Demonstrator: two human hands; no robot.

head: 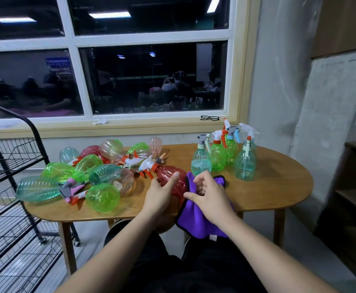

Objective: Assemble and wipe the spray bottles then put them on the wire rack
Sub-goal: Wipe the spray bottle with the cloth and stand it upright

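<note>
A heap of loose bottles (82,176) and spray heads (73,188) lies across the left half of the worktop (278,187), green, teal, pink and clear ones on their sides, crowding up to the left hand. At the far right stand five assembled bottles (225,153) upright in a close group, teal and green. Glasses (209,118) rest on the window sill behind them. The black wire rack (10,166) stands left of the worktop, its visible shelves bare.

The left hand (161,192) grips the red bottle (169,176) from below, thumb on top, holding it on its side over the near edge, white-and-orange head pointing left. The right hand (210,196) clutches the purple cloth (196,218) against the bottle's base, fingers curled, the cloth hanging down over the edge. Both forearms reach forward from the lap.
</note>
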